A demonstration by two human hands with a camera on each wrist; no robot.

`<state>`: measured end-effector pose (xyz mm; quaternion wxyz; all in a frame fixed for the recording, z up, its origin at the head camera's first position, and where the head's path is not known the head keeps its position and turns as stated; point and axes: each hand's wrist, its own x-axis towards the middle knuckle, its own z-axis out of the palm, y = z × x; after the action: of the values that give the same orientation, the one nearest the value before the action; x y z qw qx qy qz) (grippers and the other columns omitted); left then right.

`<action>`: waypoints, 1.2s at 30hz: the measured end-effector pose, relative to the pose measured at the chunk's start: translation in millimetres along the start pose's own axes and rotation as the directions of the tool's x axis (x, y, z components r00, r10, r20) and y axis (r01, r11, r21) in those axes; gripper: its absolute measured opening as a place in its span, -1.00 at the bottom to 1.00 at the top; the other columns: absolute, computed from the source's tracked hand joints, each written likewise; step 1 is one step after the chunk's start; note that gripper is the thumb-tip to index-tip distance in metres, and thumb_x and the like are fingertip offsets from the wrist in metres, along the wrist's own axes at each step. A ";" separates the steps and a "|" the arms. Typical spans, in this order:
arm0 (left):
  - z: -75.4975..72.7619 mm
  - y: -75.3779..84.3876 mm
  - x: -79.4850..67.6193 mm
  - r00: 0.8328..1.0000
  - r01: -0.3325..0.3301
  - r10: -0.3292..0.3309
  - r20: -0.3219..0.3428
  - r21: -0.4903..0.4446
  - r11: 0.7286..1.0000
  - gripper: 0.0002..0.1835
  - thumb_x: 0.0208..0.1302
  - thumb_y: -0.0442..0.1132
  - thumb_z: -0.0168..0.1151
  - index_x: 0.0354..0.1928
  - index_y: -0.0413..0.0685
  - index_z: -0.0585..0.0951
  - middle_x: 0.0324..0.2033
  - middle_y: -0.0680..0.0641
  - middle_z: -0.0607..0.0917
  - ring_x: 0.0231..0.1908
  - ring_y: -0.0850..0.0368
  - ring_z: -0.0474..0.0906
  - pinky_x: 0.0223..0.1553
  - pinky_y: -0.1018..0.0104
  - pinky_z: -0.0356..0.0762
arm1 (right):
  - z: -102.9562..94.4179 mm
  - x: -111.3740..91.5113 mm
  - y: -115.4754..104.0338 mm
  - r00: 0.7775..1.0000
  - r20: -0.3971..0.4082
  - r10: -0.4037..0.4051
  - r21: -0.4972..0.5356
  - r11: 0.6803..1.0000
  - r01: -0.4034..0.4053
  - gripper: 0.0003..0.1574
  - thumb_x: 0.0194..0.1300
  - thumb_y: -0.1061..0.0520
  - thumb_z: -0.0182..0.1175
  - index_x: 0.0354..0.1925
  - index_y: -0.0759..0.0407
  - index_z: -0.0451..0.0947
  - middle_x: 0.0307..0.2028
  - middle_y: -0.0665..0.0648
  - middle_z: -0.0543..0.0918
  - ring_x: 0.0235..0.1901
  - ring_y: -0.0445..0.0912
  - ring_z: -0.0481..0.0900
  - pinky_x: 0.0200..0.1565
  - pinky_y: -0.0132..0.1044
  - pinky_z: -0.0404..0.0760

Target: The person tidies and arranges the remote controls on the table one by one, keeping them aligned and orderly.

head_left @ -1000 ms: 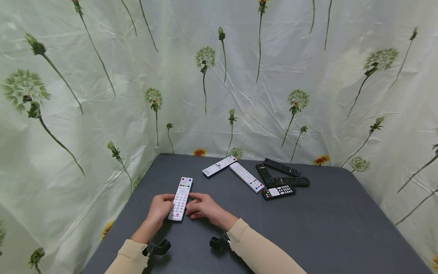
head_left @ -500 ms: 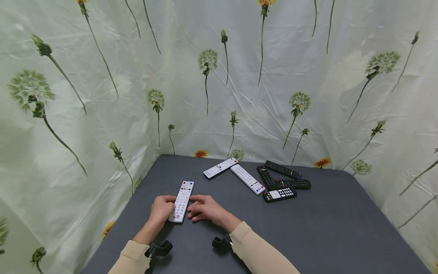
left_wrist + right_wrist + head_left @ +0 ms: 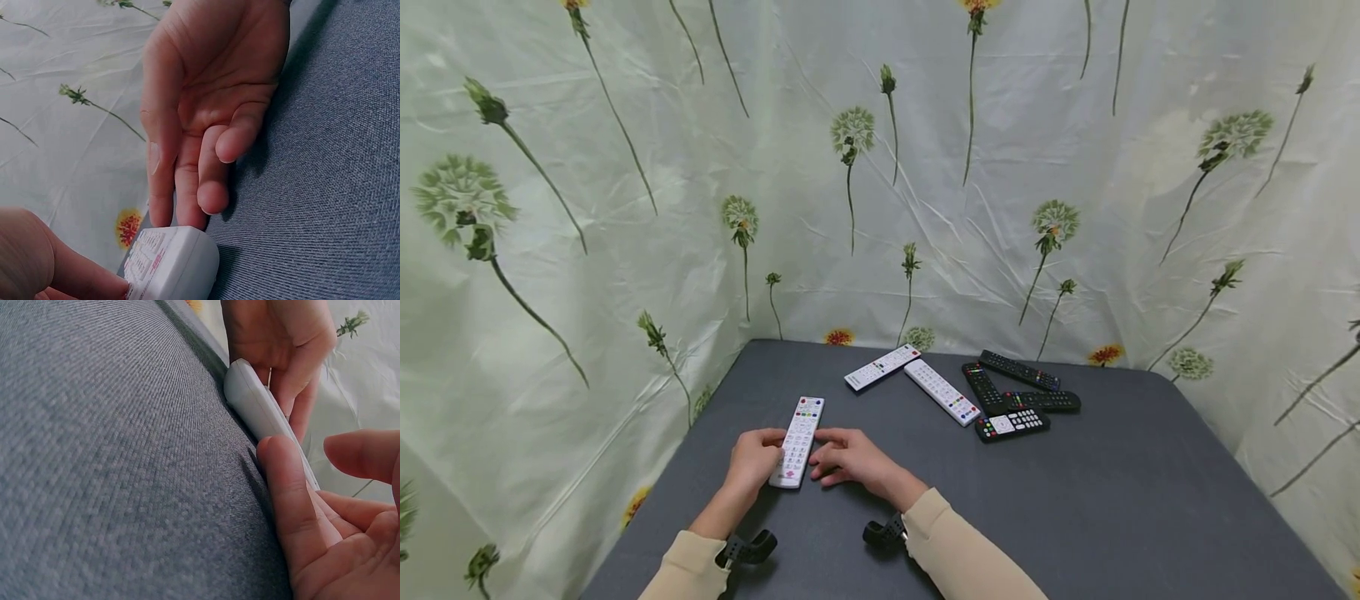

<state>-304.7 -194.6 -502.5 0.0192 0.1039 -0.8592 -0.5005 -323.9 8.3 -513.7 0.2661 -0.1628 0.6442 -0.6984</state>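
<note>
A white remote control [image 3: 797,443] with many buttons lies face up on the grey table [image 3: 1112,508], slightly slanted, its near end between my two hands. My left hand [image 3: 752,462] is at its left edge, fingertips touching it. From the right, my right hand [image 3: 853,458] touches the opposite edge with the index finger; its thumb is raised off the remote in the right wrist view. There, the right hand [image 3: 331,550] lies alongside the white remote [image 3: 256,403]. In the left wrist view, the left thumb [image 3: 87,278] meets the side of the remote [image 3: 187,265]. The remote's underside is hidden.
Farther back lie two more white remotes, one angled [image 3: 882,367] and one slanting the other way [image 3: 942,392]. To their right, several black remotes [image 3: 1013,424] form a loose cluster. A flower-print curtain [image 3: 925,167] rises behind the table and along its sides.
The view has shifted slightly with the head. The white remote's far end sits a touch nearer to me, and both hands stay at its sides.
</note>
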 end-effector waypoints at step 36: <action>0.5 -1.2 0.3 1.000 -0.008 0.008 -0.016 -0.007 1.000 -0.61 0.17 -0.50 0.10 0.06 -0.35 0.64 -0.13 -0.25 0.67 -0.17 -0.09 0.52 -0.31 0.22 0.48 | 6.5 -2.6 5.5 0.998 -0.028 -0.059 -0.014 0.998 0.058 -0.43 0.47 0.29 0.06 0.38 0.41 0.31 -0.05 0.34 0.66 -0.13 0.06 0.70 -0.24 -0.24 0.71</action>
<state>-304.9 -194.9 -503.8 0.0285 0.1045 -0.8577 -0.5026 -317.2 4.3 -518.1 0.2352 -0.1734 0.6474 -0.7039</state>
